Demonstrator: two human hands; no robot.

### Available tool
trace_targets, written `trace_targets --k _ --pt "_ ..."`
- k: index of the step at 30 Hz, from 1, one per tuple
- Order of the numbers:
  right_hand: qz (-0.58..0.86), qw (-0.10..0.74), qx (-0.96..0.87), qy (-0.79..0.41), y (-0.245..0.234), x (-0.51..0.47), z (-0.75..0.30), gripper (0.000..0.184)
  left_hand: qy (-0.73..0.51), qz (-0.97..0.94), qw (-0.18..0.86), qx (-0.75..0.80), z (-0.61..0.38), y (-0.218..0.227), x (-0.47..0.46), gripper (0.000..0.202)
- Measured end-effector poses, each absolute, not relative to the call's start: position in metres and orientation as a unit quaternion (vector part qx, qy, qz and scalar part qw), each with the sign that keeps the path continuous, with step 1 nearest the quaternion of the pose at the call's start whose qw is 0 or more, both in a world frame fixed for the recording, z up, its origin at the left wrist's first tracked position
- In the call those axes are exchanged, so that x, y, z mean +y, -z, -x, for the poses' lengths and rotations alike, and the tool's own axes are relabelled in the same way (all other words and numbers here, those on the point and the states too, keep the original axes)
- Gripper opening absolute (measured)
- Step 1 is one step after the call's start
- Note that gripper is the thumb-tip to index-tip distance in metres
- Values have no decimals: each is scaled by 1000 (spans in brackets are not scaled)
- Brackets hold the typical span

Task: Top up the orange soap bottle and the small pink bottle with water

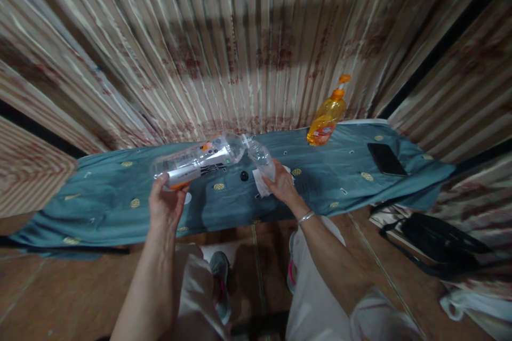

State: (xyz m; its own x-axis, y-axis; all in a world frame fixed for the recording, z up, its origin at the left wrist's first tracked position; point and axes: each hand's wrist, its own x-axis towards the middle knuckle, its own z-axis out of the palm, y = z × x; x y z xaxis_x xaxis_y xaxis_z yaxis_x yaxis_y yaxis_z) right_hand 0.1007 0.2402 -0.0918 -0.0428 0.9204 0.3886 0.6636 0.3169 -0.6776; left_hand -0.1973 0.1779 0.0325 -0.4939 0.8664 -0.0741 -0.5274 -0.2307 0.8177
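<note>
My left hand [168, 198] is closed around the lower end of a large clear plastic bottle [176, 162] with a white, black and orange label. That bottle lies almost level, its neck toward the right. My right hand [280, 182] grips a smaller clear plastic bottle [260, 153], tilted so its narrow end meets the large bottle's neck. Whether the two mouths touch or only overlap in view, I cannot tell. White paper [261, 185] shows beneath my right hand. Between the hands, a small black cap [244, 176] rests on the teal cloth [228, 208].
An orange pump bottle [325, 122] of yellow-orange liquid stands at the back right. Farther right lies a dark phone [386, 159]. A white round piece [188, 198] is beside my left hand. Striped curtains [256, 64] hang behind; a black bag [440, 240] sits at lower right.
</note>
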Motion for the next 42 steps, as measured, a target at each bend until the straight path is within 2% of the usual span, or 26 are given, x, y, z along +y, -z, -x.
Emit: trace_targets --k 7,18,32,42 --pt "571 403 -698 -159 94 241 -100 67 -773 -194 448 405 192 -33 182 29" --pt "583 380 -702 -155 87 239 -98 70 -794 -179 435 385 187 -33 189 12" --pt "601 360 -700 -142 83 237 -98 68 -819 -177 417 353 174 -38 199 5" --pt "602 365 -695 -147 82 237 -97 68 -815 -210 401 362 180 -32 205 7"
